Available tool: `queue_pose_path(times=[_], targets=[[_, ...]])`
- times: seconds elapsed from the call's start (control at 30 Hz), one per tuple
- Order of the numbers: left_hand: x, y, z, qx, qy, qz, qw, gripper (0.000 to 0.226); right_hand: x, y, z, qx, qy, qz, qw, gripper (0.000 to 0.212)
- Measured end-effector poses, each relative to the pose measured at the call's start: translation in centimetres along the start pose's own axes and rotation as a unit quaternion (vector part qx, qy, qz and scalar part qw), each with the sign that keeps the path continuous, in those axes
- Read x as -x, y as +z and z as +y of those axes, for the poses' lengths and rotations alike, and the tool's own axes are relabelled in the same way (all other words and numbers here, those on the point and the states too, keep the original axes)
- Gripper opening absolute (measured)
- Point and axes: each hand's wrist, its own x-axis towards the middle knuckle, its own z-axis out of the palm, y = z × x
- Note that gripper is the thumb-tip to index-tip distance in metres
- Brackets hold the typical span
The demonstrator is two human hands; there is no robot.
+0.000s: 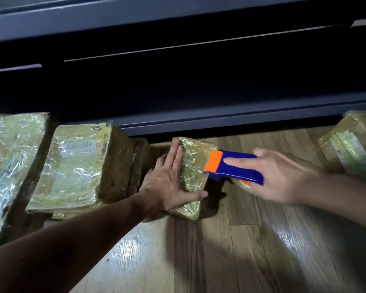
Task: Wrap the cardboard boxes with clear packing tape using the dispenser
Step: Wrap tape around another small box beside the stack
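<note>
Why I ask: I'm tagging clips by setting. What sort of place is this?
Probably a room in a home, worked at floor level: wood-plank floor, a dark low cabinet or bed frame behind, and tape-wrapped cardboard boxes lined up against it.

left hand (169, 178) flat on small wrapped box (191, 166) | right hand (281, 176) grips blue-orange tape dispenser (234, 167) beside it

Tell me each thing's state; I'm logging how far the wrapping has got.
small box: on the floor, shiny with tape.
left hand: flat, pressing the small box.
tape dispenser: orange end at the small box.
right hand: grips the tape dispenser.
labelled box: taped, lying flat.
far-left box: taped.
right box: taped, on the floor.
</note>
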Motion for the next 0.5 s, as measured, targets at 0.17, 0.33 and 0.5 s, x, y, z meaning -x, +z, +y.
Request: queue_pose_path(times=[0.17, 0.33, 0.5], targets=[[-0.3, -0.7, 1.7, -0.007, -0.046, -0.043, 0.998, 0.152, 1.4, 2.2, 1.3, -0.003, 0.013, -0.025, 1.000, 0.078], [-1.1, -0.7, 4.6, -0.012, -0.123, -0.040, 0.992, 0.150, 0.4, 2.5, 0.8, -0.022, 0.059, -0.018, 0.998, 0.068], [-0.3, -0.7, 3.1, 0.237, -0.088, -0.032, 0.967, 0.126, 0.9, -1.1, 0.0, -0.030, 0.040, 0.013, 0.999, 0.068]])
